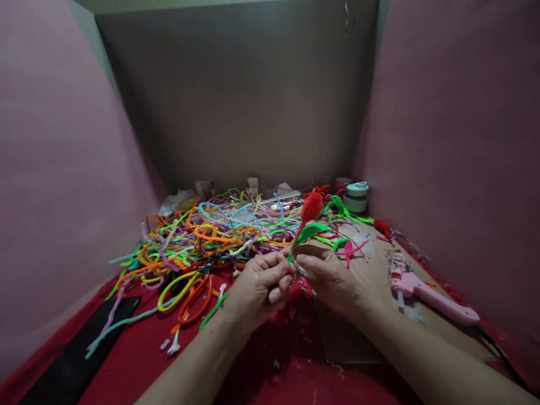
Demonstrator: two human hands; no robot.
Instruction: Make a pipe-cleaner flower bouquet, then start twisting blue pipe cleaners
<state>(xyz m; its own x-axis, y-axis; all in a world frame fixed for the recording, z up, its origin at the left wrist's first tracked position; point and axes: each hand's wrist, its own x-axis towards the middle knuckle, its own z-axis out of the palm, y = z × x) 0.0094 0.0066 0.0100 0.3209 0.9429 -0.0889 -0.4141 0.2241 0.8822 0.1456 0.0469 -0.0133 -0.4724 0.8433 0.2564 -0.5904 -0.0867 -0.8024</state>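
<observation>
My left hand (262,286) and my right hand (328,275) meet in the middle, both pinching the lower end of a pipe-cleaner flower (310,209). The flower has a red fuzzy head and a green leaf (312,229) on a thin stem, tilted up and to the right. Fingers of both hands are closed on the stem's base. Behind and left of the hands lies a big heap of coloured pipe cleaners (211,233).
A pink glue gun (426,292) lies on brown cardboard (371,264) at the right. A small round tub (356,197) stands at the back right. A black flat object (80,354) lies front left on the red cloth (139,360). Pink walls close in both sides.
</observation>
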